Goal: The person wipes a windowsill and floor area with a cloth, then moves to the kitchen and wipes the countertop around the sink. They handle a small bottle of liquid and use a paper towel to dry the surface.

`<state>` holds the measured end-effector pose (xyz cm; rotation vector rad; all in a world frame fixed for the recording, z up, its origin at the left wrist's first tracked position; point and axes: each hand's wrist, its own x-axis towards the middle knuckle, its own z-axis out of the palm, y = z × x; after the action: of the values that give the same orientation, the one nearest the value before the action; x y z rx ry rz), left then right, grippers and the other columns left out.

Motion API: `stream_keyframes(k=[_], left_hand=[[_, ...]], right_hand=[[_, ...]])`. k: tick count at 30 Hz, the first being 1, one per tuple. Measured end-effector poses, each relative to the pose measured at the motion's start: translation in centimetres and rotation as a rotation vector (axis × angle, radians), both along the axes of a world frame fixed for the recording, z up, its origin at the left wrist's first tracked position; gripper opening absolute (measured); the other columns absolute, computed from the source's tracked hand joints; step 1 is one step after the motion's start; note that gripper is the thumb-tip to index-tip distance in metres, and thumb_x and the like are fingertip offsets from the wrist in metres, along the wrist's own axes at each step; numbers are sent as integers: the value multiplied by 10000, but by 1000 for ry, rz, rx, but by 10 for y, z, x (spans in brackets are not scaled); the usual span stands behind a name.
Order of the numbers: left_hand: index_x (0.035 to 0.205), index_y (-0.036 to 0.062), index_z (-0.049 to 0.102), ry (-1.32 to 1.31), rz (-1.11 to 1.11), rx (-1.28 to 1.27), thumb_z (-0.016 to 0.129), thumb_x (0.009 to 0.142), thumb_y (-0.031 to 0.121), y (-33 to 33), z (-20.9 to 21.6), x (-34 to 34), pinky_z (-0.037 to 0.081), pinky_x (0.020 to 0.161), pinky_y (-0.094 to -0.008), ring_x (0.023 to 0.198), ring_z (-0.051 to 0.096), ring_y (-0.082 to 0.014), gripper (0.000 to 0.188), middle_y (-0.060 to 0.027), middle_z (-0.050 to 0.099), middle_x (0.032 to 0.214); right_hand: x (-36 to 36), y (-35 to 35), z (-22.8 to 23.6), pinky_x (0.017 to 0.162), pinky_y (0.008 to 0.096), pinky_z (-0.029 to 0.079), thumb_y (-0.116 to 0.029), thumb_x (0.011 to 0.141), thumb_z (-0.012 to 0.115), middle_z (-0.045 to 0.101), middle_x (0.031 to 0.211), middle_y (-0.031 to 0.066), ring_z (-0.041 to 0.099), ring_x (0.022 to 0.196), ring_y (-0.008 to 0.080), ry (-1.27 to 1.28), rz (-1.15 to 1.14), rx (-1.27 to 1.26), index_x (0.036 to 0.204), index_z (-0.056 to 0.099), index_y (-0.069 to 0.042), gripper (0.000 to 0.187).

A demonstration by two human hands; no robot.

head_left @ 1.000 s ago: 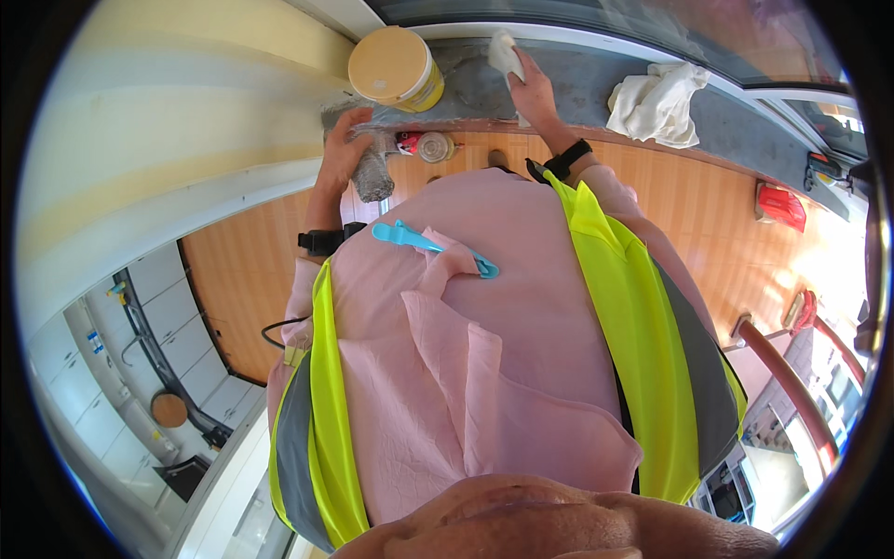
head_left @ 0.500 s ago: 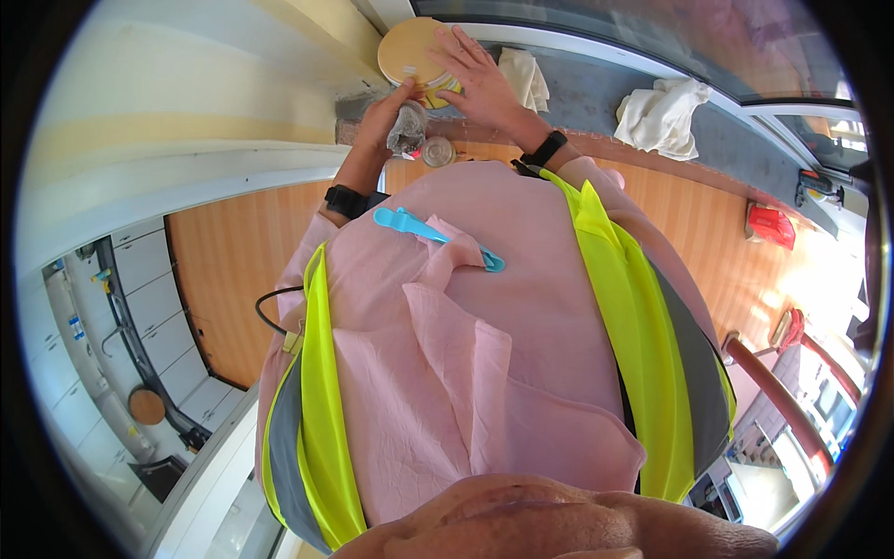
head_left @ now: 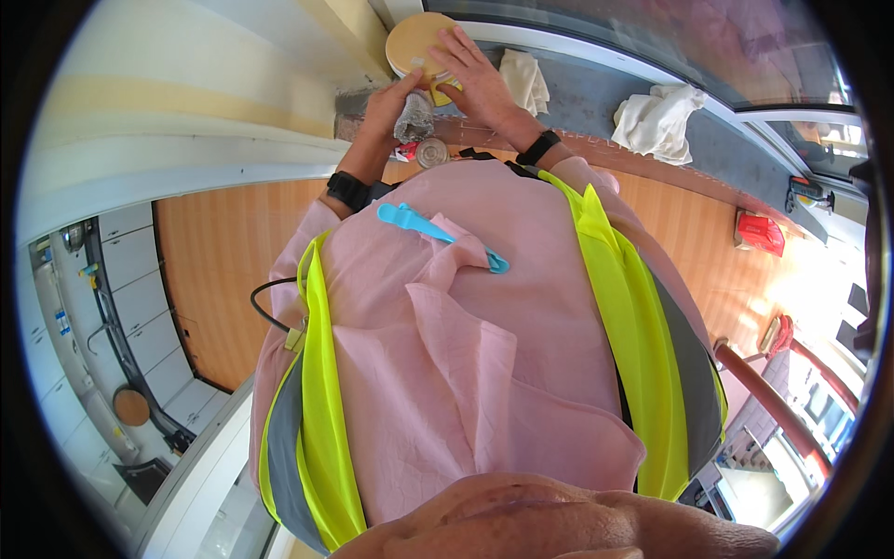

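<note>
A round tub with a tan lid [head_left: 414,42] and a partly yellow side stands by the window sill's left end. My right hand [head_left: 477,79] grips it from the right, fingers spread over the lid and thumb down at the side. At the near left edge, my left hand [head_left: 384,107] holds the tub, a finger reaching up to the lid's rim; its other fingers are partly hidden. Right beside that hand is a crumpled clear plastic bag [head_left: 415,117]; whether the hand also grips it, I cannot tell. Just below stands a round clear jar [head_left: 432,153].
Two white cloths, one folded [head_left: 524,79] and one crumpled [head_left: 659,121], lie on the grey sill [head_left: 582,93]. Farther right are a dark tool [head_left: 808,193] and a red bag [head_left: 761,232] on the wood floor. A wall [head_left: 233,93] closes off the left. A blue clip [head_left: 438,233] pinches my shirt.
The plastic bag and tub have shifted slightly to the right in view. My left hand has moved a little up along the tub's rim; my right hand stays on the lid.
</note>
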<state>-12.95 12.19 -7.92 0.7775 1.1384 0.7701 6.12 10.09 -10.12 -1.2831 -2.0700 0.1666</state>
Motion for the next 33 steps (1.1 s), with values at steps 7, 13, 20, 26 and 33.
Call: stream_keyframes(k=[7, 13, 20, 26, 33], left_hand=[[1057, 8, 733, 124, -163, 357, 672, 939, 364, 31, 38, -3, 497, 696, -241, 763, 630, -115, 379, -38, 690, 892], [1090, 15, 727, 59, -167, 398, 627, 969, 302, 50, 64, -17, 478, 712, -228, 785, 619, -102, 327, -32, 683, 863], [1092, 31, 719, 139, -191, 397, 654, 944, 392, 45, 41, 2, 480, 693, -237, 779, 611, -94, 395, -21, 676, 836], [1015, 35, 701, 773, -205, 770, 694, 858, 504, 16, 48, 11, 517, 663, -350, 734, 677, -215, 495, -79, 701, 792], [1018, 18, 675, 843, -62, 699, 698, 863, 392, 6, 47, -14, 526, 676, -360, 722, 684, -265, 406, -114, 712, 802]], right_hand=[[3, 14, 17, 1034, 388, 475, -189, 860, 717, 529, 1411, 147, 517, 1292, 331, 161, -86, 129, 1382, 505, -125, 567], [10, 31, 22, 778, 423, 565, -297, 933, 628, 679, 1157, 107, 674, 932, 337, 172, -188, 8, 1311, 567, -167, 404], [4, 34, 17, 811, 420, 560, -239, 918, 609, 668, 1190, 98, 666, 983, 329, 174, -192, -98, 1325, 567, -223, 409], [-2, 26, 22, 907, 401, 535, -171, 877, 632, 629, 1280, 83, 635, 1096, 305, 111, -101, 38, 1302, 594, -198, 427], [12, 12, 17, 858, 403, 530, -115, 824, 681, 648, 1085, 61, 609, 1024, 293, 237, -268, 83, 1052, 701, -152, 232]])
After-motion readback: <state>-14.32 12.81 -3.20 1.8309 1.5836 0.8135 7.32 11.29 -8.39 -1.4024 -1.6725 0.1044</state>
